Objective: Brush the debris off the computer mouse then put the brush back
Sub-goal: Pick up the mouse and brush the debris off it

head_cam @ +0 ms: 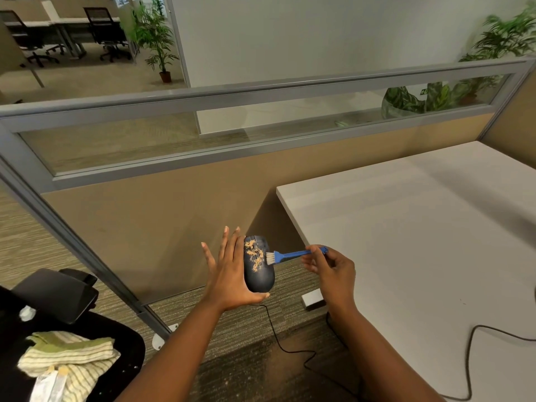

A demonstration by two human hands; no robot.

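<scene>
A black computer mouse (259, 265) rests upright against the palm of my left hand (229, 274), held over the carpet left of the desk, fingers stretched out and thumb under its lower end. Tan crumbs of debris (254, 254) cover its upper half. My right hand (330, 268) pinches the handle of a small blue brush (293, 254), whose white bristles touch the mouse's right side beside the debris. The mouse's black cable (278, 338) hangs down to the floor.
A white desk (420, 242) fills the right side, with a black cable (475, 338) lying on it. A tan partition with a glass strip (162, 204) stands behind. A black chair (58, 329) at lower left carries striped cloths (69, 355).
</scene>
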